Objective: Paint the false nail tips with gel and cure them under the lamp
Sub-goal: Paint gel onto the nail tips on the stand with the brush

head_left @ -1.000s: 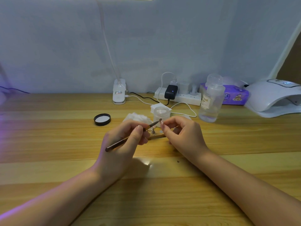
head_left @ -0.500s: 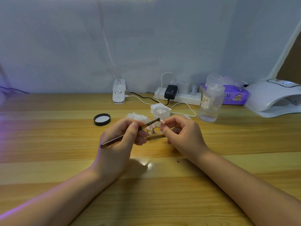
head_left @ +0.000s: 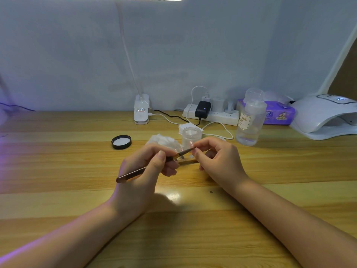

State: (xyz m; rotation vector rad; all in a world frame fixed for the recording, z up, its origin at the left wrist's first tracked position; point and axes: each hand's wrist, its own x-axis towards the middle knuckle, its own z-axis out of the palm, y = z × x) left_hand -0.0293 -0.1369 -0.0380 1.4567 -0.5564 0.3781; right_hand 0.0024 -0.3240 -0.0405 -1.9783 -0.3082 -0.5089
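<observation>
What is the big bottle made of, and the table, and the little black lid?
The bottle looks like clear plastic: you see through it to the liquid inside. The table looks like wood or a wood-look top with a shiny coat: it has grain stripes and reflects the light. The black lid is probably plastic, with a pale lining inside.

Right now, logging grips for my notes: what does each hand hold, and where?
Left hand grips the brush around mid-handle. Right hand pinches something small at its fingertips, too small to identify.
</observation>
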